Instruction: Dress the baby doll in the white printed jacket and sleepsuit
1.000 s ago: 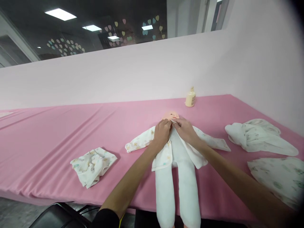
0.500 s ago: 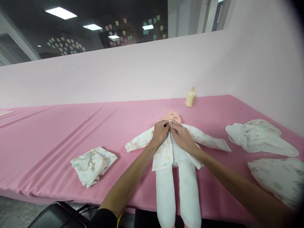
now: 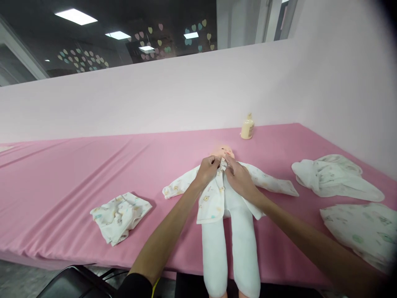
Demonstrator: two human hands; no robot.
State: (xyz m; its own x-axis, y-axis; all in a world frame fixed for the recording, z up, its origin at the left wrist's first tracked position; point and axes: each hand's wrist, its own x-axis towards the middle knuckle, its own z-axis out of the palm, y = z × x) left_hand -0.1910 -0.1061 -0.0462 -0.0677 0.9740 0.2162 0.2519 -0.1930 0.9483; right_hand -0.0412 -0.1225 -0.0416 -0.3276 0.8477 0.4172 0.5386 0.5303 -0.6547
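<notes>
Soft white cloth baby doll [image 3: 230, 207] laid on its back near the front edge of the pink-draped table [image 3: 77, 174], head away from the camera, legs hanging over the edge; dressed in a white printed baby jacket [image 3: 211, 200], sleeves spread to either side.

From the left: crumpled white printed garment [image 3: 119, 215] lying well apart from the doll; left hand [image 3: 207, 169] pinched shut on the jacket's left front edge just under the doll's chin; right hand [image 3: 238, 179] beside it, fingertips closed on the opposite edge, the two hands touching at the collar; small cream plastic bottle [image 3: 247, 128] standing upright beyond the doll's head, near the pale wall; two more white printed garments [image 3: 335, 178] [image 3: 359, 229] heaped at the far right.

Judged as the topmost fastening of the jacket being worked at the neck; whether closed or not, hidden by the fingers. Lower front gaping open over the doll's body; closing it would call for moving the pinch down the two edges, lining them up without dragging the doll toward the table edge.
</notes>
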